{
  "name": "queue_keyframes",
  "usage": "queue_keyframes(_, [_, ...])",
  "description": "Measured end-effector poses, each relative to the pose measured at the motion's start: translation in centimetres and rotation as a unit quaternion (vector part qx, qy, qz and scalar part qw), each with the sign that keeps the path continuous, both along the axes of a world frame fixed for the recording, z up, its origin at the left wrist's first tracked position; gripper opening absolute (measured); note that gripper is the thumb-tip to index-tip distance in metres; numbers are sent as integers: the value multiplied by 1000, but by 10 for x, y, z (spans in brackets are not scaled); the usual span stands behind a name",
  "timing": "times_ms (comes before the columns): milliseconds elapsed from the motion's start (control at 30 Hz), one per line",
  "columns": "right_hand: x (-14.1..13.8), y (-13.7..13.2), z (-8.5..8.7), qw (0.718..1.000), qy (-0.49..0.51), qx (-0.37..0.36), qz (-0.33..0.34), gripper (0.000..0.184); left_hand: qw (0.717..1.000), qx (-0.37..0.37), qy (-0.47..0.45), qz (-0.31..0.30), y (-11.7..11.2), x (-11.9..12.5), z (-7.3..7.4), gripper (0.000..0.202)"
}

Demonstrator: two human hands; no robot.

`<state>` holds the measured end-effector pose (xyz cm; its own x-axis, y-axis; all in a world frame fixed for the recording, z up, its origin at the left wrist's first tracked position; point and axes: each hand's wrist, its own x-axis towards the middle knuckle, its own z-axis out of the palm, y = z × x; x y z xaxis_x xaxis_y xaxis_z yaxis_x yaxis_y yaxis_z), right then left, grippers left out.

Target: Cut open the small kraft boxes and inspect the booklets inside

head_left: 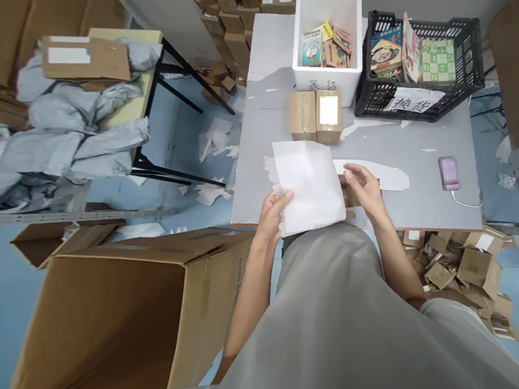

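Note:
My left hand (273, 213) grips the lower left edge of a white sheet of paper (308, 183), thumb on top, holding it up over the near edge of the grey table (411, 141). My right hand (364, 188) is just right of the sheet with fingers curled, resting on a small brown cardboard box (350, 196) that the paper mostly hides. Two small taped cardboard boxes (316, 116), one with a white label, stand side by side farther back on the table.
A white foam bin (326, 29) of small books and a black plastic crate (417, 66) with books stand at the back. A phone (449, 172) on a cable lies at right. A large open carton (116, 333) stands at my left. Flattened small boxes (462, 266) litter the floor at right.

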<state>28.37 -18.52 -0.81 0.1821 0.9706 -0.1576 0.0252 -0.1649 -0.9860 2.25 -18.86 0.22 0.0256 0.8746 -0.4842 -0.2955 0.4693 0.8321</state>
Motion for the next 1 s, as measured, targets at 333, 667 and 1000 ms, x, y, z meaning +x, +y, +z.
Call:
queue_keyframes(333, [-4, -6, -12, 972, 163, -131, 105, 65, 997, -14, -19, -68, 5, -1, -10, 73])
queue_keyframes(667, [25, -11, -20, 996, 48, -81, 8, 64, 998, -1, -9, -63, 12, 17, -35, 64])
queue_keyframes(1000, [15, -19, 7, 983, 148, -95, 51, 69, 988, -16, -107, -109, 11, 25, -18, 56])
